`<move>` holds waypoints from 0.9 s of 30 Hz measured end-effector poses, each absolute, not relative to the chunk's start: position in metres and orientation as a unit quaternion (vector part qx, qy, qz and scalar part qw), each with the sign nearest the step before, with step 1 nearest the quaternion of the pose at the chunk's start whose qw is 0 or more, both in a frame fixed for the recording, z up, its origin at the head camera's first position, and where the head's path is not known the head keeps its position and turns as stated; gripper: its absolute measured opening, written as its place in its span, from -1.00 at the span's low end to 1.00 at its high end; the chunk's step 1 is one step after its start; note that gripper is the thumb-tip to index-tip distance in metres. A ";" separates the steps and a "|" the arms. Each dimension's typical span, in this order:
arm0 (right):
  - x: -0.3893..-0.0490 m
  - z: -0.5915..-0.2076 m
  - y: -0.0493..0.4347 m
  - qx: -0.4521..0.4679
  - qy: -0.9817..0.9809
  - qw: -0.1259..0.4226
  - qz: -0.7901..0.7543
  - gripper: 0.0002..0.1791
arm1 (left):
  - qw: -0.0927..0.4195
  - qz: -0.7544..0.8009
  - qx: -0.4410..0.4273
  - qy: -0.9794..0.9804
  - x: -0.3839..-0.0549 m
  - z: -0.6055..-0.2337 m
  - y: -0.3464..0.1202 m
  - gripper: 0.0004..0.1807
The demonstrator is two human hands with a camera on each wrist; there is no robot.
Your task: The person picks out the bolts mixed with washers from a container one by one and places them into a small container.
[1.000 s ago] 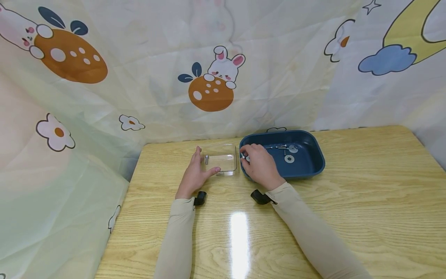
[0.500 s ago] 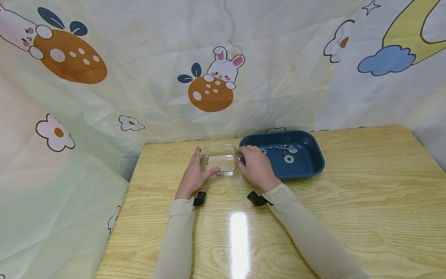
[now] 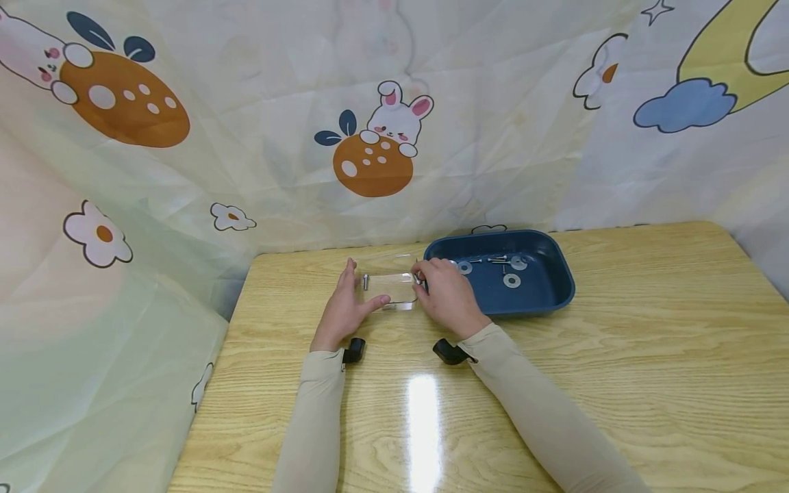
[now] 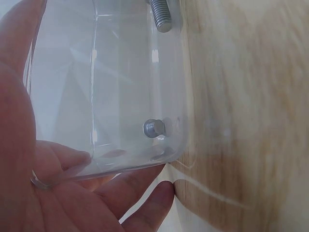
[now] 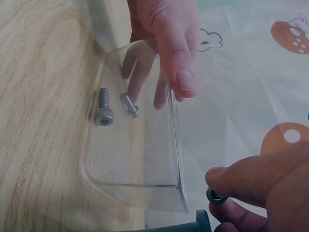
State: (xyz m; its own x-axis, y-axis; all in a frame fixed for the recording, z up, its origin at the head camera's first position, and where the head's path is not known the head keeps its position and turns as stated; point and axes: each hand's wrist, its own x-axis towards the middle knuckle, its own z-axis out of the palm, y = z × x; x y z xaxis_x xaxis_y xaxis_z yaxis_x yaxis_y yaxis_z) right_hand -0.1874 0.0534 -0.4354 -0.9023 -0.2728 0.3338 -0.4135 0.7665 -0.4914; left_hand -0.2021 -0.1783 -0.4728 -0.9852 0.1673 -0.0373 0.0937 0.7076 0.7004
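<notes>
My left hand (image 3: 342, 311) grips the left end of a clear plastic box (image 3: 391, 286), thumb along the near rim and fingers around the outside. Two socket-head bolts lie inside; in the right wrist view one bolt (image 5: 104, 108) shows its hex socket and another bolt (image 5: 130, 105) lies near my left fingers. Thumb and fingers of my right hand (image 3: 451, 294) pinch a third socket-head bolt (image 5: 217, 195), its head showing in the right wrist view. That hand is at the box's right wall, and its shaft is mostly hidden by my fingers.
Right of the box stands a dark blue tray (image 3: 536, 305) holding washers, such as a flat washer (image 3: 511, 281), and several bolts (image 3: 498, 259). Wood-grain table (image 3: 641, 356) extends to the right and front. A printed curtain (image 3: 271, 171) hangs behind and to the left.
My right hand has moved left from over the tray's left side to the box's right rim, carrying the bolt. The left hand and box have stayed in place.
</notes>
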 end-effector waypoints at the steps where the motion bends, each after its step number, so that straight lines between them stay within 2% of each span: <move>1: -0.187 -0.436 0.053 0.185 -0.932 0.121 0.289 -0.79 | 0.048 0.375 0.071 0.923 -0.202 -0.473 -0.178 0.32; 18: -0.189 -0.440 0.051 0.198 -0.936 0.098 0.274 -0.81 | 0.050 0.375 0.072 0.923 -0.204 -0.475 -0.179 0.38; 27: -0.189 -0.441 0.049 0.197 -0.938 0.095 0.269 -0.81 | 0.051 0.379 0.069 0.922 -0.204 -0.475 -0.178 0.31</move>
State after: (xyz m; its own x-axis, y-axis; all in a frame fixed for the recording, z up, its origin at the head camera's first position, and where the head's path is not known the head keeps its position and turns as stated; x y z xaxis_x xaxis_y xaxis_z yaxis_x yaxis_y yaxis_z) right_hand -0.1895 0.0492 -0.4408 -0.9045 -0.3187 0.2834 -0.4205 0.7776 -0.4676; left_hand -0.2037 -0.1784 -0.4748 -0.9852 0.1663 -0.0409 0.0895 0.7037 0.7048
